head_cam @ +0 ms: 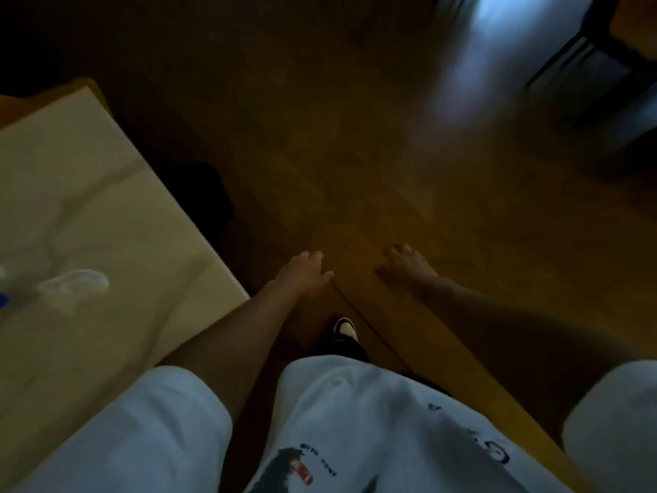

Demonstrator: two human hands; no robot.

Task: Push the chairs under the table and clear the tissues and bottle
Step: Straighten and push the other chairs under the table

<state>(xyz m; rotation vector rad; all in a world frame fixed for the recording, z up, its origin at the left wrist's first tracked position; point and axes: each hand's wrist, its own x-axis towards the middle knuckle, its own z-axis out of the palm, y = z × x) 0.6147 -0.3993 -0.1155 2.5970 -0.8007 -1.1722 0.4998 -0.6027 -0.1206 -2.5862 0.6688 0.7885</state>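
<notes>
The frame is dim and blurred. A table (117,193) with a pale cloth fills the left side. On it lies a crumpled white tissue (76,287), and at the left edge a sliver of a clear bottle with a blue part (3,295) shows. My left hand (305,274) hangs over the wooden floor just right of the table's corner, fingers loosely apart and empty. My right hand (408,265) is out beside it, also spread and holding nothing. A dark shape (201,197) sits tucked at the table's right edge; I cannot tell if it is a chair.
Brown wooden floor (355,154) spreads ahead, with a bright reflection at the upper right. Dark furniture legs (583,62) stand at the top right corner. My shoe (344,328) and white shirt show below the hands.
</notes>
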